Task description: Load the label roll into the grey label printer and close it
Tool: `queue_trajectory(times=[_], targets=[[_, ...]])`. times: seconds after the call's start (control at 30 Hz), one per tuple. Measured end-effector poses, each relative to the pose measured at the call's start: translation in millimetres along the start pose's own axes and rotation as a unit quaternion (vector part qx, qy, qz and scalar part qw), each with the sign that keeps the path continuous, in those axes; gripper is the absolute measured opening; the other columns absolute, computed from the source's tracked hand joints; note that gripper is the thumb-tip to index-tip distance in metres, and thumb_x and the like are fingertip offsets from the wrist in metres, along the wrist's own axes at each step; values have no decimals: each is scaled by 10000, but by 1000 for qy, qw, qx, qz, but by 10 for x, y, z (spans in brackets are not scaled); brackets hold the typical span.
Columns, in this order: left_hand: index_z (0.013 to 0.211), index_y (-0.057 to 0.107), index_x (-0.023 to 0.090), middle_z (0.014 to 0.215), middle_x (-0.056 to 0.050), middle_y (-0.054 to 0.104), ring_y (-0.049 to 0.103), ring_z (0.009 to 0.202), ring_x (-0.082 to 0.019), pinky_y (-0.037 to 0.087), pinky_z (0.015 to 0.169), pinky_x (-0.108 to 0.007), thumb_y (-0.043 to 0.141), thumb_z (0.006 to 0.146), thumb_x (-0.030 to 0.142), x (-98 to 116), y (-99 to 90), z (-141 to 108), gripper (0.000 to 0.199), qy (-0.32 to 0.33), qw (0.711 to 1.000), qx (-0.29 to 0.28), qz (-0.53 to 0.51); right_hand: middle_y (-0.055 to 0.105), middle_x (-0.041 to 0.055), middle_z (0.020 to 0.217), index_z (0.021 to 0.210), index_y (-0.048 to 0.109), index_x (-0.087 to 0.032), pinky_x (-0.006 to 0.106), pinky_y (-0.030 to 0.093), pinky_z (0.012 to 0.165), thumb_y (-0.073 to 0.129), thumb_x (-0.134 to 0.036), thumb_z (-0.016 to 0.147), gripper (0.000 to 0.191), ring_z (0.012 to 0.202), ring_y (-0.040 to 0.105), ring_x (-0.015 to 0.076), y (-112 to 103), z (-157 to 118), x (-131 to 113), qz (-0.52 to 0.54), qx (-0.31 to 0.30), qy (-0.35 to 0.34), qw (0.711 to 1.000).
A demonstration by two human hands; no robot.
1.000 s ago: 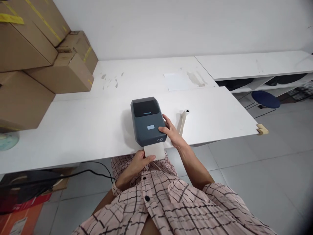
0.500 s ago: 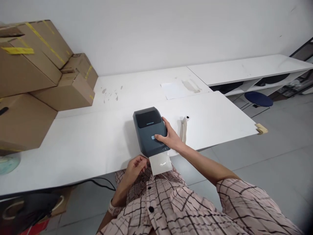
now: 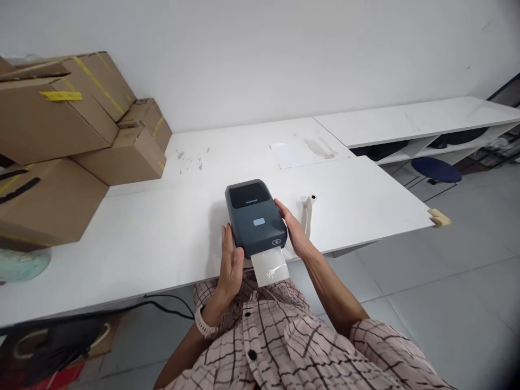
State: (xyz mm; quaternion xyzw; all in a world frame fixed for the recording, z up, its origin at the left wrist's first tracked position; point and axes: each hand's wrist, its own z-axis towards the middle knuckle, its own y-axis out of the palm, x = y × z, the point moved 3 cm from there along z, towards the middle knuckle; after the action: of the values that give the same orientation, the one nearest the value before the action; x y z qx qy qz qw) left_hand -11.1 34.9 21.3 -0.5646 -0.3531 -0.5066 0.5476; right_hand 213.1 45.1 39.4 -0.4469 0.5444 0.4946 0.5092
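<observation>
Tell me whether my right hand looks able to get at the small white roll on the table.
Probably yes: your right hand is at the dark printer's side nearest the white roll, and I see nothing standing between hand and roll.

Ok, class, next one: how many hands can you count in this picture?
2: the left hand against the left side of the dark printer, and the right hand along its right side. No others show.
</observation>
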Motion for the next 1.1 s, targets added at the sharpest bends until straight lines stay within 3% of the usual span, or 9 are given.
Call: queue_trajectory(times=[0.2,0.3,0.37,0.47,0.63,0.83,0.9,1.0,1.1], targets=[[1636,450,332,1759,-46,384,328,1641,-284,353,1317,-453,352,1078,641,343,-183,471,645,82,994,48,-61,377,-32,1757,1663,377,-386,527,207,1368,275,-894,968,866,1648,314,252,0,371,-343,0,-9,-92,996],[1499,587,268,1597,-115,574,553,1459,-294,505,1159,-416,516,1039,563,312,-180,641,552,42,994,97,-13,255,-50,1803,1714,226,-395,512,155,1377,337,-898,953,918,1682,215,235,103,657,-515,-41,-13,-122,992],[1443,606,231,1433,-140,651,673,1198,-260,575,958,-370,602,987,495,202,-138,664,527,-7,993,105,45,194,-41,1819,1734,126,-377,520,131,1377,390,-894,939,984,1698,144,239,171,866,-579,-84,-5,-121,989],[1472,558,181,1107,-91,676,653,865,-196,538,755,-320,626,945,467,55,-100,633,603,-68,988,98,97,177,10,1824,1741,117,-320,548,108,1372,468,-866,921,1045,1700,109,284,226,1160,-620,-175,11,-128,976],[1568,446,113,747,20,565,620,722,-209,465,683,-313,600,948,539,75,-156,768,767,-107,984,31,138,268,134,1790,1667,385,-247,702,99,1310,621,-697,910,911,1673,115,443,239,1397,-583,-369,-7,-152,917],[1535,491,134,922,-76,743,703,816,-258,443,637,-310,611,908,395,85,-165,1059,690,-153,958,-45,237,340,99,1763,1583,505,-284,743,197,1267,644,-540,945,702,1641,177,482,206,1136,-607,-429,6,-198,881],[1540,482,139,1008,-99,774,725,847,-265,464,646,-314,584,908,353,89,-147,1079,675,-152,955,-52,250,407,119,1727,1553,547,-264,745,255,1238,633,-491,952,648,1596,286,500,166,1032,-641,-445,-10,-190,875],[1526,498,137,1097,-124,787,745,948,-293,499,708,-331,553,915,305,127,-130,1074,636,-144,949,-55,274,626,142,1547,1488,630,-264,719,377,1161,651,-427,930,582,1408,551,501,133,968,-652,-460,-93,-157,869],[1475,549,131,1198,-165,777,735,1095,-347,517,808,-366,543,910,247,186,-121,1083,577,-136,939,-59,309,729,96,1420,1443,670,-314,639,470,1102,740,-359,839,609,1278,666,456,242,1030,-568,-481,-219,-139,838]])
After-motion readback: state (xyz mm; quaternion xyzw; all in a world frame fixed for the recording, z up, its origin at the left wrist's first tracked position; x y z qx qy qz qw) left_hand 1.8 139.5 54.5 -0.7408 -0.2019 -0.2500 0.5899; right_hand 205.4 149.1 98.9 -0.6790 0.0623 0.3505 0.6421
